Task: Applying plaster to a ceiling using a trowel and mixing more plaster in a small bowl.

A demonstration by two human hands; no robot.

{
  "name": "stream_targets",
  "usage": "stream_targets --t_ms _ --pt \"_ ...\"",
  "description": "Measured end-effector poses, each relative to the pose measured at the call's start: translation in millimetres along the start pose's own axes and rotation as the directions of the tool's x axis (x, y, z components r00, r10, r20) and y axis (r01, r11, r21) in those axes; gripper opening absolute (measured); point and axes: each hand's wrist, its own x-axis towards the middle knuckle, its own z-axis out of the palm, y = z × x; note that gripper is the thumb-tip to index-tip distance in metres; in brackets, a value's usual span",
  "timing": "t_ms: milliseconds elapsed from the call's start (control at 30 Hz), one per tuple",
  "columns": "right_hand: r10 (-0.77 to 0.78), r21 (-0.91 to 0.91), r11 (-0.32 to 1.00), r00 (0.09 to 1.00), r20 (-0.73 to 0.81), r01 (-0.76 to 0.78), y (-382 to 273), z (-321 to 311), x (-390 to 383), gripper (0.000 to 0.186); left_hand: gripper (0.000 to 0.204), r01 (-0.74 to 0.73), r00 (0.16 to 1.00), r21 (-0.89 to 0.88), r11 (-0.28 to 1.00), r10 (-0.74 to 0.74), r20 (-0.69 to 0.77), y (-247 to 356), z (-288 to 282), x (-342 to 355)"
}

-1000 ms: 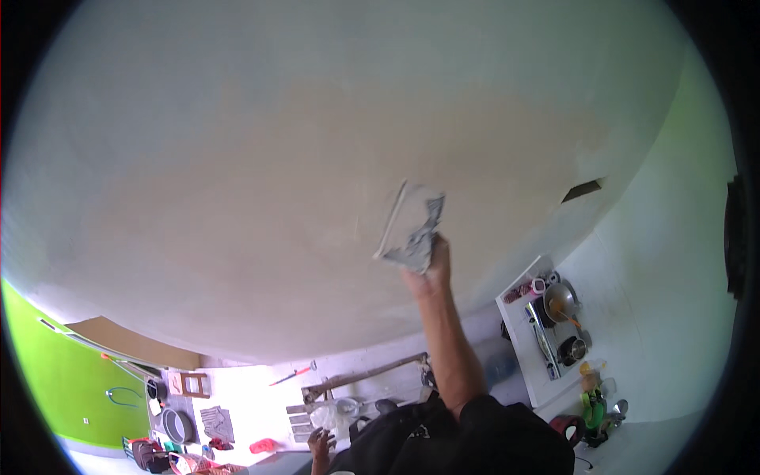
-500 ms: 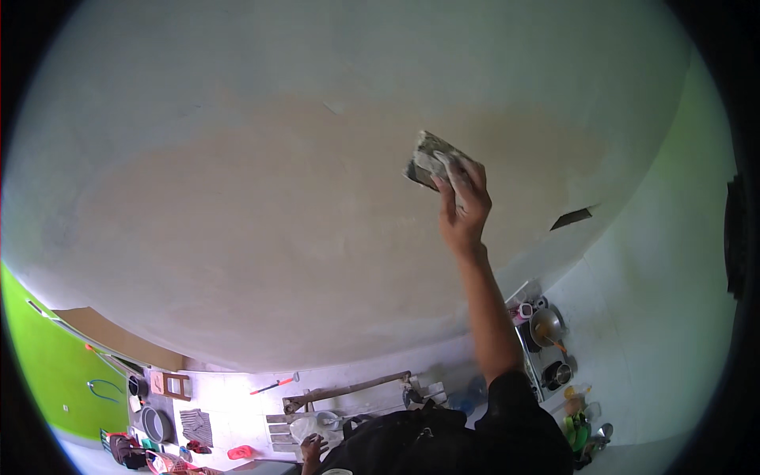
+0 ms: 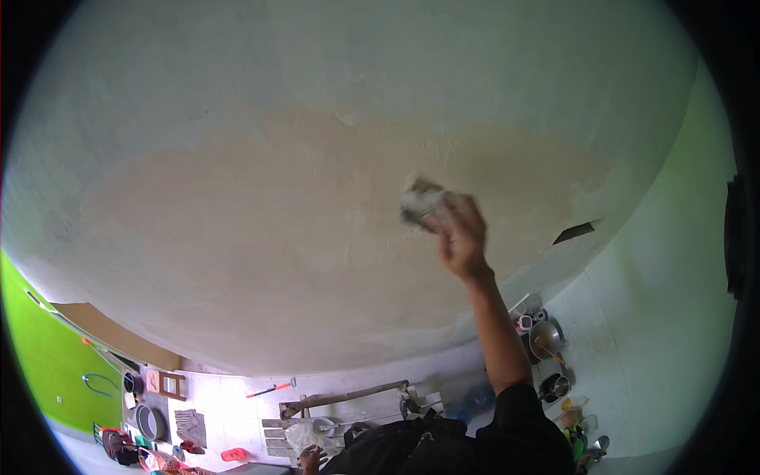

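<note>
My right hand (image 3: 462, 233) is raised in front of a large wall (image 3: 261, 237) with a broad beige patch between greyish-green areas. Its fingers are closed on a flat, roughly rectangular hand tool (image 3: 422, 203), grey and crusted with plaster. Motion blurs the tool, which seems to lie against the wall. Low in the view, my left hand (image 3: 311, 458) hangs beside a white plastic bag (image 3: 301, 436). The fingers of that hand look loosely apart, and nothing shows in them. My black sleeve and chest hide part of the area below.
A wooden slatted bench (image 3: 274, 434) with a long pole-like beam (image 3: 344, 398) stands below. To the right are a wok (image 3: 545, 337) and a pot (image 3: 556, 386). At the lower left are a small stool (image 3: 167, 385), a grey basin (image 3: 149, 423) and a red-handled tool (image 3: 269, 390).
My right hand has moved down the wall with the tool, its forearm dropping with it. My left hand has sunk slightly lower. The view has shifted a little.
</note>
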Motion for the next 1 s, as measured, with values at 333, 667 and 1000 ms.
stream_targets --t_ms 333,667,1000 --pt "0.484 0.151 0.836 0.579 -0.656 -0.527 87.0 -25.6 37.0 0.03 0.032 0.245 0.956 -0.136 0.96 -0.263 -0.131 13.0 -6.8 11.8" --pt "0.229 -0.052 0.952 0.81 -0.54 -0.303 -15.1 96.3 62.4 0.025 0.031 0.263 0.946 -0.125 0.957 -0.281 -0.161 8.6 -20.2 0.6" --pt "0.346 0.671 0.698 0.938 -0.01 -0.25 -180.1 154.9 -4.3 0.028 0.03 0.136 0.97 -0.032 0.99 -0.139 -0.2 -10.5 -31.8 -29.7"
